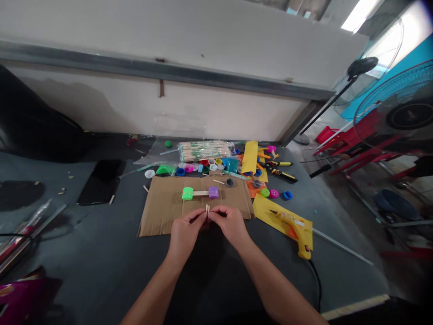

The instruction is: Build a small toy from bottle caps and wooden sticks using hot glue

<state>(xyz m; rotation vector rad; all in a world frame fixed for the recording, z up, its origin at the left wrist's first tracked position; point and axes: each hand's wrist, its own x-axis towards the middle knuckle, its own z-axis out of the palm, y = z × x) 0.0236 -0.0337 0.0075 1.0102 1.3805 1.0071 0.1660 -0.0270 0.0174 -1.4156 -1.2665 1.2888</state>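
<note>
Over the front edge of a brown cardboard sheet (pixel 162 203), my left hand (pixel 184 231) and my right hand (pixel 232 226) meet fingertip to fingertip. Two short wooden stick pieces (pixel 207 208) stand upright and side by side between them, one pinched in each hand. My fingers hide the lower ends. Just beyond, on the cardboard, lies a wooden stick (pixel 200 193) with a bright green piece (pixel 187 193) at its left end and a purple piece (pixel 214 192) at its right end. A dark bottle cap (pixel 230 182) rests behind it.
A yellow glue gun (pixel 294 223) lies on yellow paper (pixel 264 208) at the right, its cord trailing forward. Behind the cardboard are coloured caps (pixel 204 169), bagged sticks (pixel 204 151) and cutters (pixel 282 174). A black phone (pixel 100 183) lies left. A fan (pixel 406 113) stands right.
</note>
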